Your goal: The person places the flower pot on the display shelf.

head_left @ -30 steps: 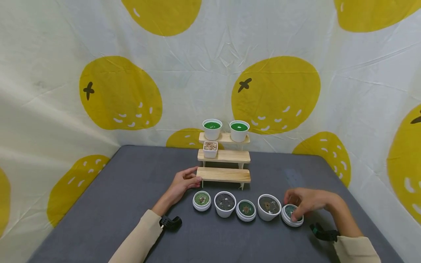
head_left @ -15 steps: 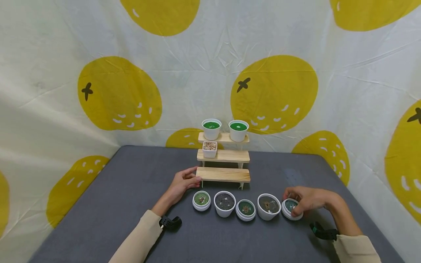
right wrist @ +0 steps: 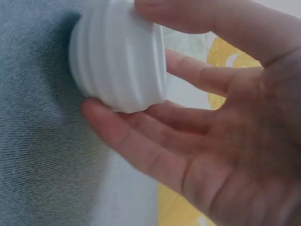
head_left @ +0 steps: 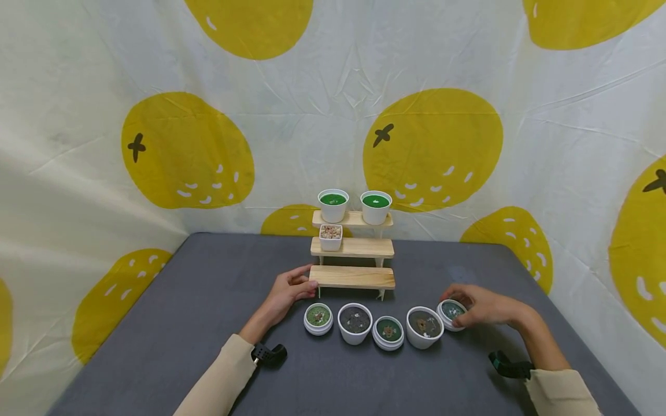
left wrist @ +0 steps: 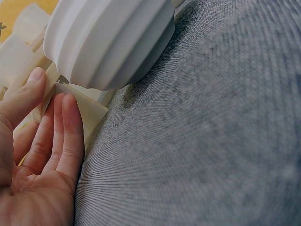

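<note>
A small three-tier wooden display stand is in the middle of the head view. My left hand pinches the left end of its lowest tier, thumb above and fingers beneath. In the left wrist view, a white ribbed pot looms close beside those fingers. At the right end of a row of pots, my right hand grips a white ribbed pot with a dark green top. The right wrist view has the thumb on one side of this pot, fingers around the other, close over the cloth.
Along the stand's front stand two taller white pots and two low ribbed ones. Two green-topped pots sit on the top tier, a square pebble-filled pot on the middle one. A fruit-print curtain hangs behind.
My right hand has moved the ribbed pot away from me and slightly left, to beside the rear of the neighbouring taller pot. The left hand keeps its hold on the stand.
</note>
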A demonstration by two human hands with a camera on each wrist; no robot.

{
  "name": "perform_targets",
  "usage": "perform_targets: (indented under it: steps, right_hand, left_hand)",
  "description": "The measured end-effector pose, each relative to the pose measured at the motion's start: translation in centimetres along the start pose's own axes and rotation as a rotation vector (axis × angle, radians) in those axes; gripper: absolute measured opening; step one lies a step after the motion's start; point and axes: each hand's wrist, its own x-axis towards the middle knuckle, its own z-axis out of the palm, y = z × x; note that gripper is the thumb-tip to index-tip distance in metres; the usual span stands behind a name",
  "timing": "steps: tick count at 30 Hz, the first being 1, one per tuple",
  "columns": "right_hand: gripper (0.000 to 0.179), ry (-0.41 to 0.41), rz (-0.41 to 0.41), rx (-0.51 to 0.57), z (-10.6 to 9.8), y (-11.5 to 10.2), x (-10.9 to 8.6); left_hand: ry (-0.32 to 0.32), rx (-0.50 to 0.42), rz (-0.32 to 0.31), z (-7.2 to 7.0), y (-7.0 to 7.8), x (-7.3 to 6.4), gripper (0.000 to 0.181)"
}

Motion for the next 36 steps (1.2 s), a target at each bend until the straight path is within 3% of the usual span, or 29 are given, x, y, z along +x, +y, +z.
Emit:
perform_targets:
  steps: [9,15,24,36]
  right_hand:
    - [0.052,0.098,-0.079,-0.019,-0.2,1.4,0.3]
    - [0.054,0.08,-0.088,0.002,-0.5,2.4,0.1]
    - [0.068,0.012,-0.079,0.129,-0.5,4.3,0.3]
    - [0.06,0.026,-0.196,0.168,-0.3,6.0,0.7]
  left_hand:
    - [0.004,-0.003,0.001,0.1,0.1,-0.1,0.067]
    - [0.0,0.003,0.001,0.1,0.1,-0.1,0.067]
    - [0.009,0.005,-0.007,0.0,0.0,-0.1,0.068]
    - [0.017,0.002,-0.02,0.1,0.2,0.0,0.068]
